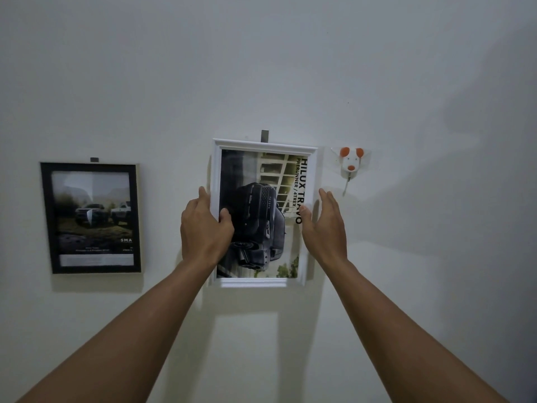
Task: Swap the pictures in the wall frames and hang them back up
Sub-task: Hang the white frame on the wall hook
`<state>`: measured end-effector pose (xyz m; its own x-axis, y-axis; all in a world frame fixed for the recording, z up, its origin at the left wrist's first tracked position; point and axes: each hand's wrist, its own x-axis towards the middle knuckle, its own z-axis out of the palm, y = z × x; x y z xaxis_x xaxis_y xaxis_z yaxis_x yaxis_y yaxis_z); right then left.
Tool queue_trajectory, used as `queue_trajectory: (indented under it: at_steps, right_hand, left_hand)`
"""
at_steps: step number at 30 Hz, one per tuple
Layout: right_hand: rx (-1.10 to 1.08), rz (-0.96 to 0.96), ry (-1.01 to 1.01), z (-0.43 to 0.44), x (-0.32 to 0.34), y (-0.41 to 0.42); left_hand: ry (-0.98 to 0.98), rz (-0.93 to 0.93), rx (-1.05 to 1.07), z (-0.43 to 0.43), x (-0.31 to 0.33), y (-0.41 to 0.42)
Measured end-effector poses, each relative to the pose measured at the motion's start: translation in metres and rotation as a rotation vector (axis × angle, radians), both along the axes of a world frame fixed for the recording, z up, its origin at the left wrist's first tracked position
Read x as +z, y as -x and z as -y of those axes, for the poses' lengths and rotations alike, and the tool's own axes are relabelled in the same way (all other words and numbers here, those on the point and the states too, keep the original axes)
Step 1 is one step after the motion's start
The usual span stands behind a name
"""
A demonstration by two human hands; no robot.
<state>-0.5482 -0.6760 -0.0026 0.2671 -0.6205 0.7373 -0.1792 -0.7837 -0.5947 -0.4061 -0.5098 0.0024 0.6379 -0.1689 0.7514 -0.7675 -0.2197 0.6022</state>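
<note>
A white frame (263, 146) hangs against the wall under a small grey hook (264, 136); its picture of a dark truck lies sideways. My left hand (203, 228) grips the frame's left edge, thumb on the glass. My right hand (324, 225) has its thumb on the right edge, and its straight fingers run alongside the frame. A black frame (90, 218) with a picture of two trucks hangs to the left under its own hook (94, 159).
A white animal-shaped wall hook (351, 162) with orange ears is stuck to the wall just right of the white frame. Bare white wall (261, 68) surrounds both frames.
</note>
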Motion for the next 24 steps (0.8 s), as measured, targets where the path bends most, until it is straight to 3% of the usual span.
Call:
queue_trajectory:
  at_steps: [6,12,17,24]
  right_hand:
    - [0.011,-0.064,-0.059,-0.015,-0.006,0.028]
    - [0.023,-0.298,-0.203,-0.045,-0.040,0.068]
    - [0.033,-0.537,-0.304,-0.074,-0.113,0.094]
    - [0.082,-0.842,-0.608,-0.097,-0.268,0.119]
  left_hand:
    - [0.044,-0.033,0.006,-0.027,-0.016,0.019]
    - [-0.003,-0.042,-0.073,-0.066,-0.063,0.064]
    - [-0.239,-0.170,-0.168,-0.096,-0.143,0.085]
    - [-0.602,-0.461,-0.140,-0.127,-0.291,0.085]
